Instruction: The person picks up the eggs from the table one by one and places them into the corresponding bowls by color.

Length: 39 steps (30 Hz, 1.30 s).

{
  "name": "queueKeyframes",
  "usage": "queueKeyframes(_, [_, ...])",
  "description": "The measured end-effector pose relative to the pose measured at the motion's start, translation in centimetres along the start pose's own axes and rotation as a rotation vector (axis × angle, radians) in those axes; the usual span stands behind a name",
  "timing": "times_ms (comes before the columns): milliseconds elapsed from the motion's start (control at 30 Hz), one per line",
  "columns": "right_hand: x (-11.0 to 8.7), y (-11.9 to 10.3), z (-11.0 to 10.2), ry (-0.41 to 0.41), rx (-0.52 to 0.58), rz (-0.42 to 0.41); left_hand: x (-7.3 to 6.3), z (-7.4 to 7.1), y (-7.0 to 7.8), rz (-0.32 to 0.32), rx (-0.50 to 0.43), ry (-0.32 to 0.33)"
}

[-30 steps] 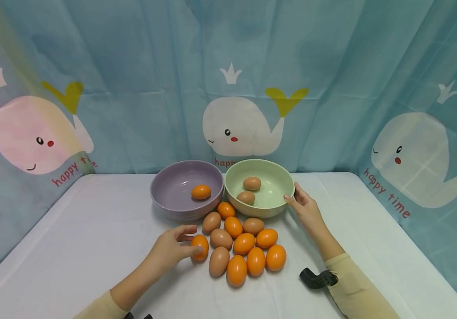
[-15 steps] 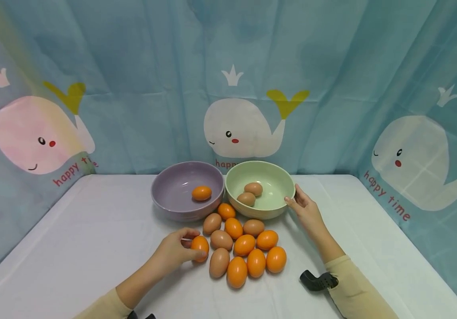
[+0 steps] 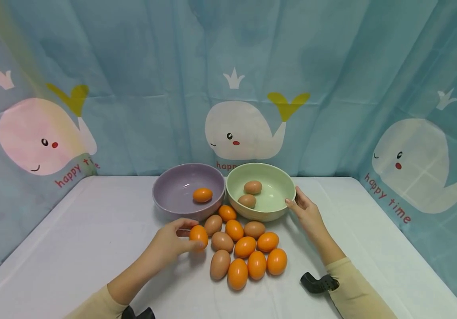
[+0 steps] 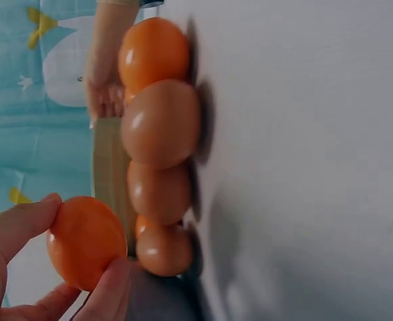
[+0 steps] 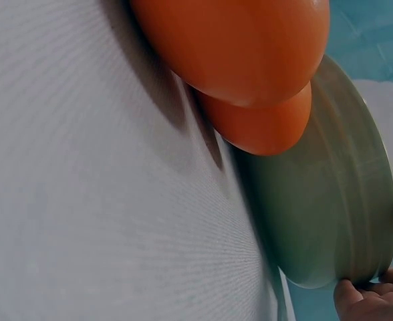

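My left hand (image 3: 168, 240) pinches an orange egg (image 3: 199, 237) between thumb and fingers, left of the group of eggs. In the left wrist view this orange egg (image 4: 86, 244) is up off the white cloth, with fingertips on its sides. My right hand (image 3: 307, 215) grips the right rim of a light green bowl (image 3: 274, 188), thumb at the near side of the rim and fingers along the outside. Two brown eggs (image 3: 253, 187) lie in that bowl. The purple bowl (image 3: 172, 190) beside it holds one orange egg (image 3: 202, 195).
Several orange eggs (image 3: 257, 265) and brown eggs (image 3: 220, 264) lie close together on the white tablecloth (image 3: 73, 239) in front of the bowls. A blue curtain (image 3: 152, 124) with whale prints stands behind and at both sides. A black strap piece (image 3: 318, 282) sits at the right sleeve.
My left fingers have closed on the orange egg and raised it slightly, away from the cloth and toward the bowls. My right hand stays on the green bowl's rim.
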State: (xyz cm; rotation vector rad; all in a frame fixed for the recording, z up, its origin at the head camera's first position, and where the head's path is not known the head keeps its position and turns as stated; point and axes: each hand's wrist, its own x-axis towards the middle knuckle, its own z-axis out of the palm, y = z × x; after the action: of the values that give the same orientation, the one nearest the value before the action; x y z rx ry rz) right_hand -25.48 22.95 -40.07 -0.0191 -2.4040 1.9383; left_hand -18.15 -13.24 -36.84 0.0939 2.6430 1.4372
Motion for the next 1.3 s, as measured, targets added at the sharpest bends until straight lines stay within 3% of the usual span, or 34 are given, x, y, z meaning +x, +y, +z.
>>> queueKeyframes(367, [0.0,0.0,-0.1,-0.010,0.004,-0.016,0.6,-2.2,2.8,0.058,-0.042,0.003])
queueKeyframes(1000, [-0.1,0.1,-0.1,-0.007,-0.007,-0.011,6.6,-3.7,3.2,0.076,-0.103,0.117])
queueKeyframes(1300, [0.0,0.1,-0.1,-0.005,-0.013,-0.012,9.0,-4.1,3.2,-0.013,-0.170,0.177])
